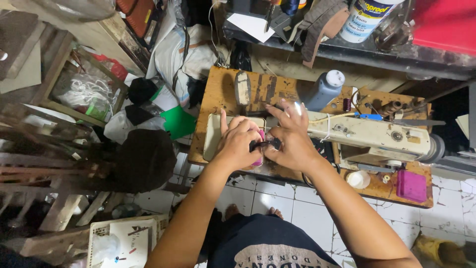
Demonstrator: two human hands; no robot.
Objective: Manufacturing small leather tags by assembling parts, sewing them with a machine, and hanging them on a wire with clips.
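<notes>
Hard to make out: small black piece (263,144) pinched between both hands just left of the sewing machine (377,136), needle area hidden behind them. Left hand (239,144) with fingers curled onto the piece over a pink item (260,149), mostly covered. Right hand (292,139) gripping its other end, upper fingers spread. Grey bottle (325,89) just behind the machine, purple box (411,185) in front.

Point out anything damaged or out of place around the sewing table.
The white floor tiles under the wooden table are cracked. Both hands, left hand and right hand, pinch a small black piece; nothing has spilled.
</notes>
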